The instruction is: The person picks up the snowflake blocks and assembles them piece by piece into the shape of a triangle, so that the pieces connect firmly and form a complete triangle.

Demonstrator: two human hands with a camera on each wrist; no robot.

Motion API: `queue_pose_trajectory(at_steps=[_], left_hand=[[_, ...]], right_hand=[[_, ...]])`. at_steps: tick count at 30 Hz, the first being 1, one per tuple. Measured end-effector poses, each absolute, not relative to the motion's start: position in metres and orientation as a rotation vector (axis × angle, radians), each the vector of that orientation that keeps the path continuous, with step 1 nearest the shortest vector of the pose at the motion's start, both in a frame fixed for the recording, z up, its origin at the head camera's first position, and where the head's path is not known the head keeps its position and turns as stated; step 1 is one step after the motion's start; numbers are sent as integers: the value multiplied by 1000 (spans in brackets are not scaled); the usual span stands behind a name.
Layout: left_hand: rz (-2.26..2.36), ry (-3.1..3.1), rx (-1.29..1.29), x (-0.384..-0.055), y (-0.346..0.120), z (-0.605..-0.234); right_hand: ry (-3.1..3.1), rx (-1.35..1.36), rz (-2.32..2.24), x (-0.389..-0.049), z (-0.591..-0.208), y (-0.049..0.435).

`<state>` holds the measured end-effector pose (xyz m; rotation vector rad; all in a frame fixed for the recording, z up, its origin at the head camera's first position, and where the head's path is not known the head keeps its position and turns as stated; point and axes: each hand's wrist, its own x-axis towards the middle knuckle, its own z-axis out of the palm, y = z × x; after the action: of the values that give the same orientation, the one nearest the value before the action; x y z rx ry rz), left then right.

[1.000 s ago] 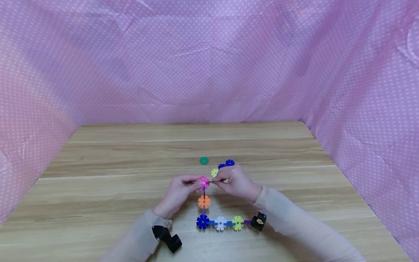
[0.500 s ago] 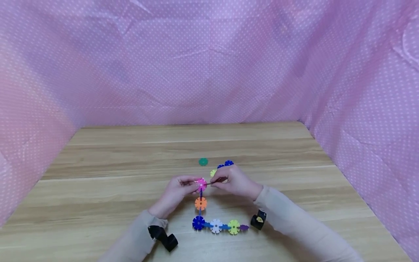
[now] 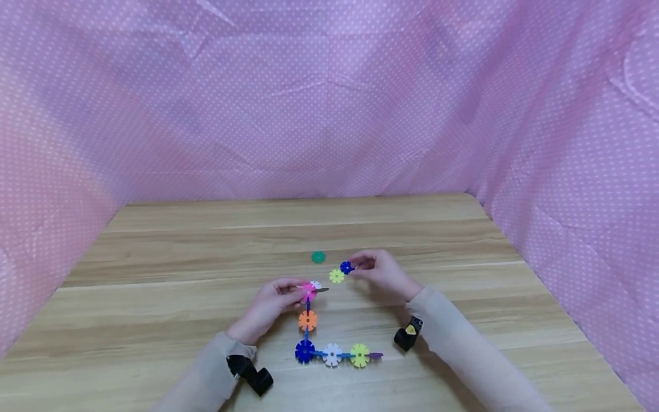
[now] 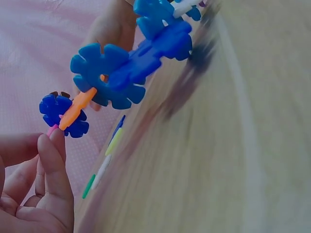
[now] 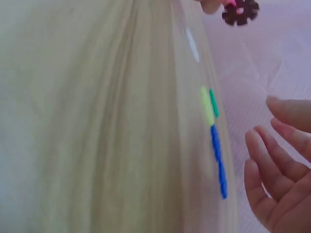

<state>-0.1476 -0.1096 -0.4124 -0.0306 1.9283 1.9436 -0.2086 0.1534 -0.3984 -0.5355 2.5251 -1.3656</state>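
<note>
My left hand point(image 3: 273, 300) pinches the pink notched snowflake disc point(image 3: 308, 292) at one end of a joined chain. A brown disc point(image 5: 240, 13) sticks out from the pink one. Along the chain, an orange disc point(image 3: 308, 320) leads to a dark blue corner disc point(image 3: 305, 351). From that corner, a white disc point(image 3: 332, 355), a yellow-green disc point(image 3: 360, 355) and a purple end disc point(image 3: 377, 356) run right, with blue connecting discs between. My right hand point(image 3: 383, 273) is near loose blue discs point(image 3: 346, 267); the right wrist view shows its thumb and fingers apart, holding nothing.
A loose green disc point(image 3: 318, 257) and yellow-green disc point(image 3: 337, 276) lie on the wooden table point(image 3: 206, 240), beyond the chain. A loose white disc point(image 3: 316, 284) is partly hidden behind the pink one. Pink dotted cloth point(image 3: 329, 114) hangs around the table.
My right hand has let go of the brown disc, which stays on the pink one, and has moved away to the right, beside the loose blue discs. The chain has shifted slightly left.
</note>
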Motion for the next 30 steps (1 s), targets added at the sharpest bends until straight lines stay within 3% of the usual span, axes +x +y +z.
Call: queue_pose_trajectory(at_steps=[13, 30], left_hand=[[1983, 1902, -77, -152, -113, -417], [1981, 1927, -60, -151, -115, -423]], right_hand=[[2603, -341, -1290, -236, -408, 161], [2657, -442, -1033, -251, -408, 157]])
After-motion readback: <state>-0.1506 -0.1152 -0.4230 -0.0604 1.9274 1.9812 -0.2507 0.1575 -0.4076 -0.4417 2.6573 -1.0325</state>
